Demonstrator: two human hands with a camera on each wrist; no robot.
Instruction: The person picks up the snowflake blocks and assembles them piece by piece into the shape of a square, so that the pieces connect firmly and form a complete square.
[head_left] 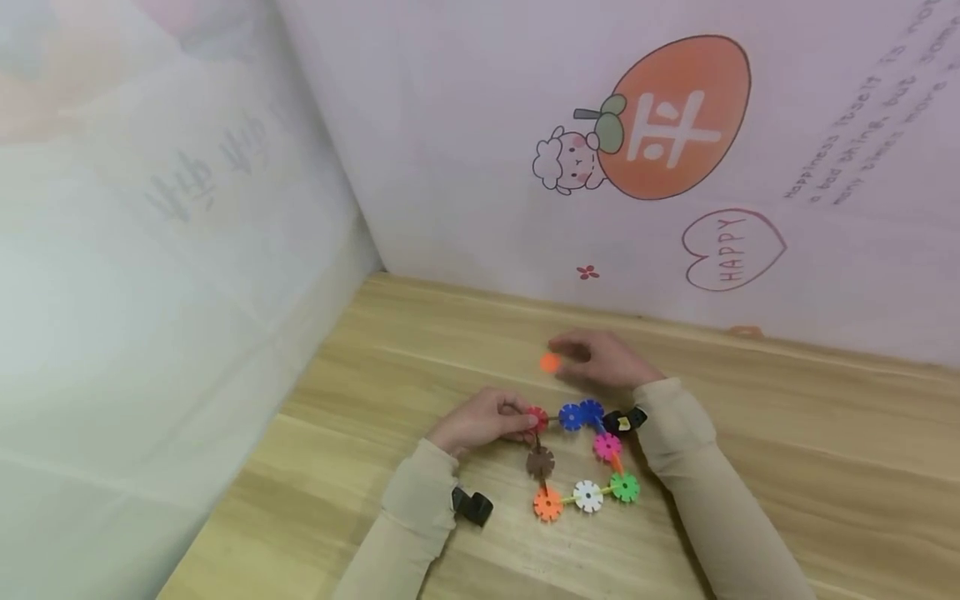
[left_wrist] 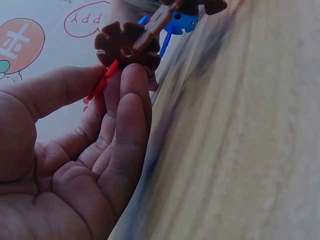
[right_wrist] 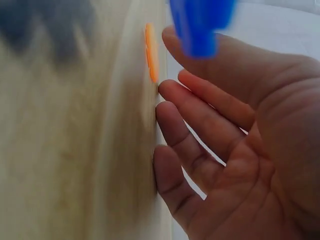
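Observation:
My left hand (head_left: 486, 421) pinches a red notched disc (head_left: 537, 419) between thumb and fingers. The disc is one corner of a closed ring of slotted snowflake discs: brown (head_left: 540, 462), orange (head_left: 548, 504), white (head_left: 588, 496), green (head_left: 624, 487), pink (head_left: 607, 447) and blue (head_left: 572, 417). In the left wrist view, a brown disc (left_wrist: 125, 47) stands just above the fingertips. Beyond the ring, my right hand (head_left: 603, 358) has its thumb and fingers parted beside a loose orange disc (head_left: 550, 362). In the right wrist view, that disc (right_wrist: 151, 52) appears apart from the fingertips.
The wooden table (head_left: 420, 333) meets a printed cloth wall (head_left: 465, 167) at the back and a pale one (head_left: 225, 250) at the left. Black straps and mounts (head_left: 472, 506) sit on both wrists, the right one close to the ring's blue discs.

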